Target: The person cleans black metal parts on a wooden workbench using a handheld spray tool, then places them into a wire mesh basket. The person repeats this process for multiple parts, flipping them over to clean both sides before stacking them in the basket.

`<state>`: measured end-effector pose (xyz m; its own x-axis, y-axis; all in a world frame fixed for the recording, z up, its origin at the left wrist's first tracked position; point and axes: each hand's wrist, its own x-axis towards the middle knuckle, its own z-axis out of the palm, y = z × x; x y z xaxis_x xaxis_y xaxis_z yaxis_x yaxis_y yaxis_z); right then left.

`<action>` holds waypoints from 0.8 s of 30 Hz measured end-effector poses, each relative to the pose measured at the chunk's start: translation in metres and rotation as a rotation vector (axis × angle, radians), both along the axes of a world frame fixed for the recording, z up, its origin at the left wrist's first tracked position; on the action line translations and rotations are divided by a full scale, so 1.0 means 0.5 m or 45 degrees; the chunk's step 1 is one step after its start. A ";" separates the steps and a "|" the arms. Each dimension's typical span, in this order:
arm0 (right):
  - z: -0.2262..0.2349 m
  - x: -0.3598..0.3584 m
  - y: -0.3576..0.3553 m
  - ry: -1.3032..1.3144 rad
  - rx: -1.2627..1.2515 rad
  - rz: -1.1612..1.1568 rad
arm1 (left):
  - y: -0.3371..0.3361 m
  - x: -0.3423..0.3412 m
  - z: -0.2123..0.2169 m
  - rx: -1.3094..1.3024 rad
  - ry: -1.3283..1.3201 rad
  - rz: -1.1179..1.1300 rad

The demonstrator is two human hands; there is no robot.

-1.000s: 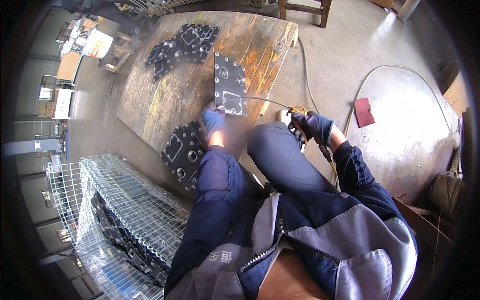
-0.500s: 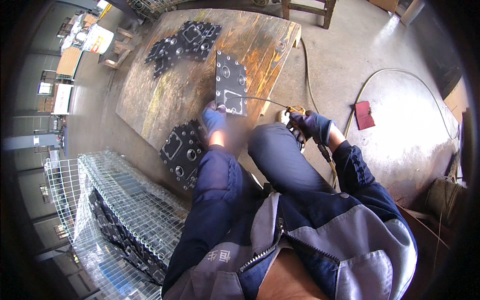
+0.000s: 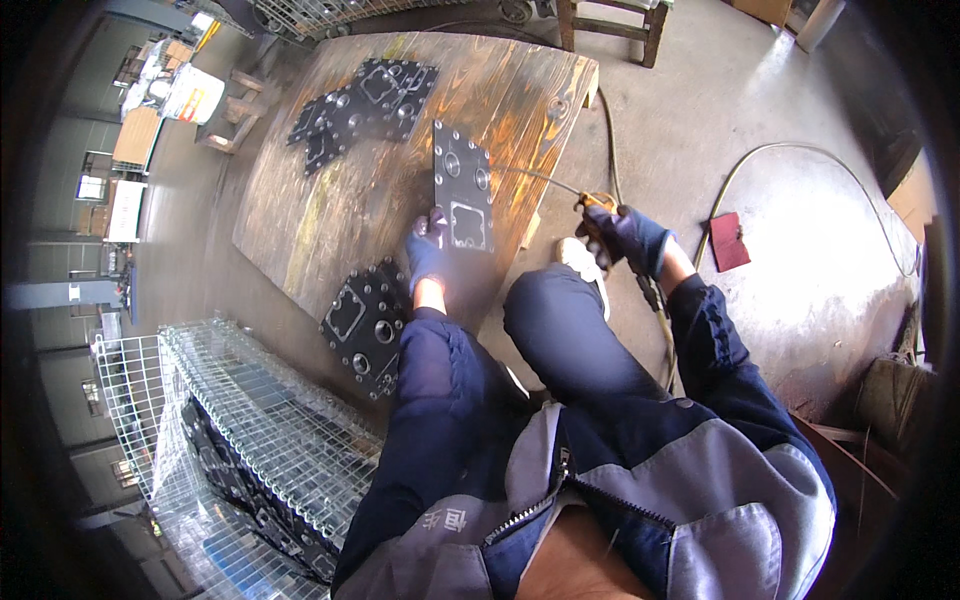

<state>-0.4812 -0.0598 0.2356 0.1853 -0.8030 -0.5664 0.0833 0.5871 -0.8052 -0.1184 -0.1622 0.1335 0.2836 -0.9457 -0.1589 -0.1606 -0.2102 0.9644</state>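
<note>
My left hand (image 3: 426, 247), in a blue and purple glove, grips the lower left edge of a black metal plate (image 3: 455, 192) with round holes and a rectangular opening. It holds the plate tilted up over the wooden table. My right hand (image 3: 634, 240), gloved too, is wrapped round an air blow gun (image 3: 597, 201) with a yellow-orange body. Its long thin nozzle (image 3: 540, 176) reaches left to the plate's right edge, near the upper round holes. Another black plate (image 3: 365, 328) lies at the table's near edge, left of my left forearm.
Several black plates (image 3: 372, 100) lie overlapping at the far left of the wooden table (image 3: 300, 215). A wire mesh basket (image 3: 270, 385) with more plates stands at lower left. A hose (image 3: 790, 146) runs over the floor at right, by a red piece (image 3: 729, 242). A wooden stool (image 3: 612, 28) stands behind.
The nozzle has shifted from the plate's rectangular opening to its upper right edge. My right hand has moved slightly right. My left hand still holds the plate; the whole view has dropped a little.
</note>
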 end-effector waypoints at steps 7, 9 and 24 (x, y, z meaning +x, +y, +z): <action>-0.159 -0.004 -0.124 0.566 0.043 0.117 | -0.034 -0.033 0.078 0.236 -0.159 -0.208; -0.163 -0.023 -0.086 0.480 0.197 0.175 | -0.040 -0.060 0.122 0.201 -0.178 -0.205; 0.004 -0.063 0.002 0.367 0.170 0.269 | -0.232 -0.106 0.041 0.375 0.008 -0.242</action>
